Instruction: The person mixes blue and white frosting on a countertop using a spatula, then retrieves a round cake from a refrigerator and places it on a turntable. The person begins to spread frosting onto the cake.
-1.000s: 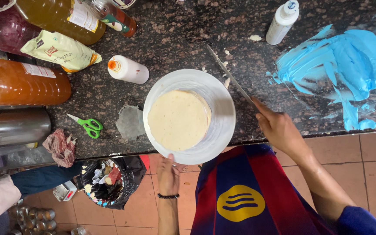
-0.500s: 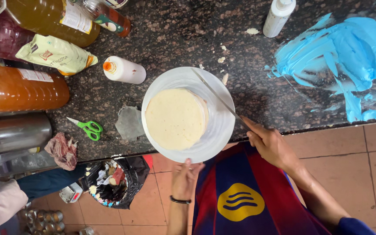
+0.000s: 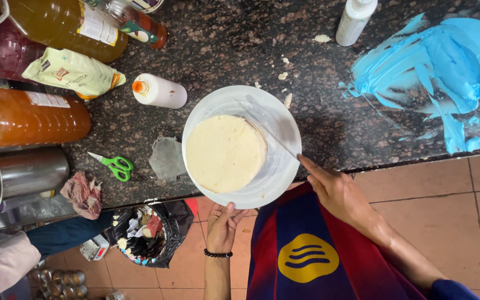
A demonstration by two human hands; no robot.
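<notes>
Knife [image 3: 276, 139] now against cake [image 3: 226, 153] on speckled counter [image 3: 223, 50].

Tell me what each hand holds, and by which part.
The right hand holds a knife by its handle end, blade against the cake. The left hand touches the plate at its near rim.

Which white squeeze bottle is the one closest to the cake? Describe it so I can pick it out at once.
Start at the white plate holding the pale round cake at the counter's middle. Just up and left of it lies a white squeeze bottle on its side. Its orange cap sets it apart from the upright white bottle at the top edge.
</notes>
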